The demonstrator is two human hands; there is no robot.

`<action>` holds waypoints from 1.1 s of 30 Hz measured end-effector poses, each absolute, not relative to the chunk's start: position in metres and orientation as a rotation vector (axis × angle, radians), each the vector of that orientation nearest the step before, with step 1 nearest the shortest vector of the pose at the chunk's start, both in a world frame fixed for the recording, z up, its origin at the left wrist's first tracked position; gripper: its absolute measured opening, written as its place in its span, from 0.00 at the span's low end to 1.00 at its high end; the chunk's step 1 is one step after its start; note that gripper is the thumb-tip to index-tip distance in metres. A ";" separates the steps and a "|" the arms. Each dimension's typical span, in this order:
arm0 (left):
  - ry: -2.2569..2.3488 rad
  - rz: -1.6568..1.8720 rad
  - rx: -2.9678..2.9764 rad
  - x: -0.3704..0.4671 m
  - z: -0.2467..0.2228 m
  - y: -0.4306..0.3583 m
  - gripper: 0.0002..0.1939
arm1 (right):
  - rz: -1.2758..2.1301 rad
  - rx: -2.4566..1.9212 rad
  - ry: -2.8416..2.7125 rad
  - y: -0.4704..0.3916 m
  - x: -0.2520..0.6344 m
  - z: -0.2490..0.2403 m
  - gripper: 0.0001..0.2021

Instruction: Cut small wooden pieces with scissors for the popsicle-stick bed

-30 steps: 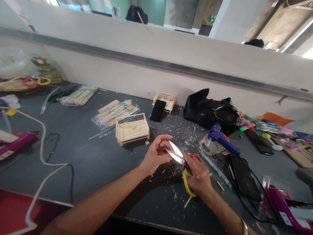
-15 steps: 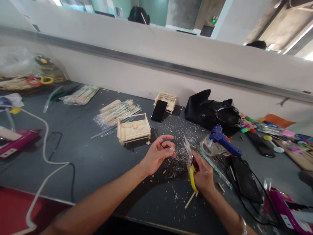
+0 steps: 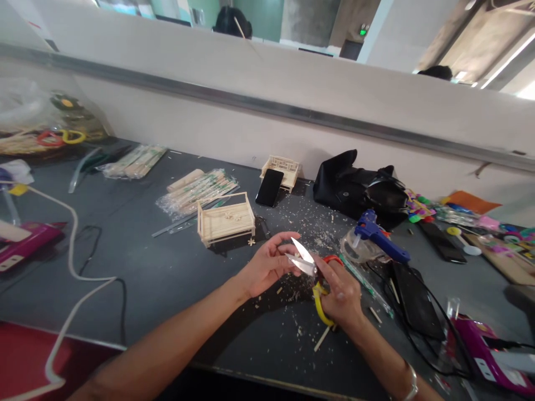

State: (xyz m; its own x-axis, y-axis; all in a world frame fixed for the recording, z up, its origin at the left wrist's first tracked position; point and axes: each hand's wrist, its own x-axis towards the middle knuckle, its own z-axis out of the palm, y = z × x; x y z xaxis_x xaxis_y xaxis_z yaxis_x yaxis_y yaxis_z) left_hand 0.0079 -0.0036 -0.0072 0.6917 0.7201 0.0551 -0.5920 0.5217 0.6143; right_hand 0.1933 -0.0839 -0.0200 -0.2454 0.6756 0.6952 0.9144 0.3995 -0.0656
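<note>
Purple plastic at my far left is a tool [image 3: 31, 245], cut off by the view's edge, lying on the dark bench [image 3: 137, 223]. Next come sticks in clear wrapping [image 3: 200, 192], a supply that looks largely unused, then a small wooden frame [image 3: 217, 224], its base, posts and rails joined. Little flower-like pieces [image 3: 231, 216] sit on its base, and one loose flower [image 3: 251, 241] lies just beside it, so I judge the frame mostly built and the small parts partly made. Behind, a finished-looking wooden seat [image 3: 282, 163] has a phone [image 3: 268, 188] leaning against it. My left hand [image 3: 267, 267] pinches a small pale piece [image 3: 297, 255] at the fingertips; my right hand [image 3: 343, 295] grips the scissors [image 3: 308, 263], blades parted around that piece. The hands are close but apart. As for what is hard to make out, I cannot tell whether the flowers on the frame are fixed, the blades and fingers hide most of the pinched piece, and its final shape is unclear.
</note>
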 end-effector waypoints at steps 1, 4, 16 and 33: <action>0.216 0.778 0.645 0.008 -0.008 -0.003 0.24 | -0.473 -1.352 -2.007 -0.084 0.193 -0.020 0.28; 0.228 0.735 0.642 0.007 -0.010 -0.001 0.27 | -0.456 -1.350 -2.017 -0.085 0.193 -0.019 0.29; 0.238 0.660 0.652 0.005 -0.016 0.003 0.32 | -0.487 -1.312 -2.046 -0.086 0.194 -0.018 0.29; 0.297 0.856 0.713 0.007 -0.007 0.000 0.26 | -0.368 -1.364 -2.031 -0.086 0.190 -0.020 0.26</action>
